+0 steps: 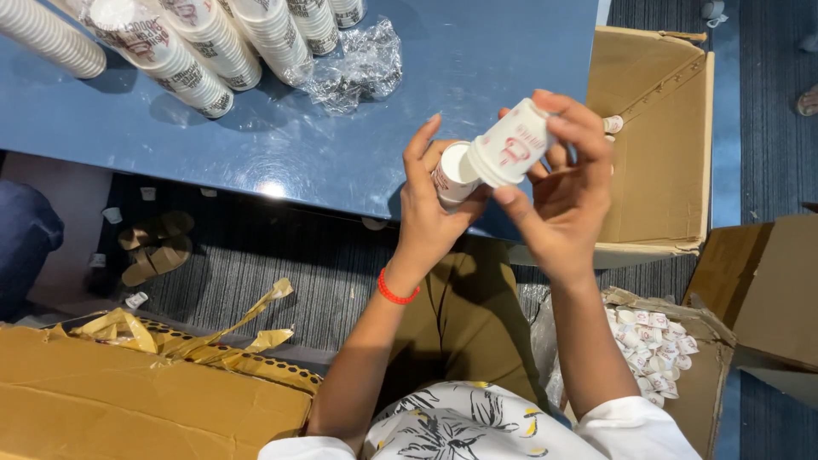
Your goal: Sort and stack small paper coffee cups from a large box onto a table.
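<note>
My left hand (pixel 426 200) grips a small white paper cup (pixel 453 175) with red print, its open mouth facing right. My right hand (pixel 567 183) holds a second small white printed cup (pixel 511 145) by its base, with its rim pressed against the mouth of the first. Both hands are raised in front of the blue table (pixel 341 136), just past its near edge. A red band (pixel 396 294) circles my left wrist.
Stacks of printed paper cups (pixel 204 43) lie on the table's far left beside crumpled clear plastic (pixel 358 68). An open cardboard box (pixel 660 136) stands right of the table. Another box (pixel 656 349) with several small cups sits by my right arm. A flattened carton (pixel 128 392) lies lower left, sandals (pixel 153 247) under the table.
</note>
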